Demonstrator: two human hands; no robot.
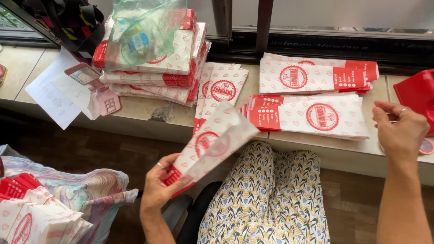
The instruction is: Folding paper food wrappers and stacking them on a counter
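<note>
Paper bag (212, 144) long axis up-right in left hand (158, 187) grip; right hand (400, 133) empty, fingers loosely curled

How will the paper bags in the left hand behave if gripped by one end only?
Probably floppy: the paper bags held at their red end by the left hand already fan apart and bow. Likely very light, since a pinch holds them up. They may slide against each other, as the stacks on the ledge sit splayed.
</note>
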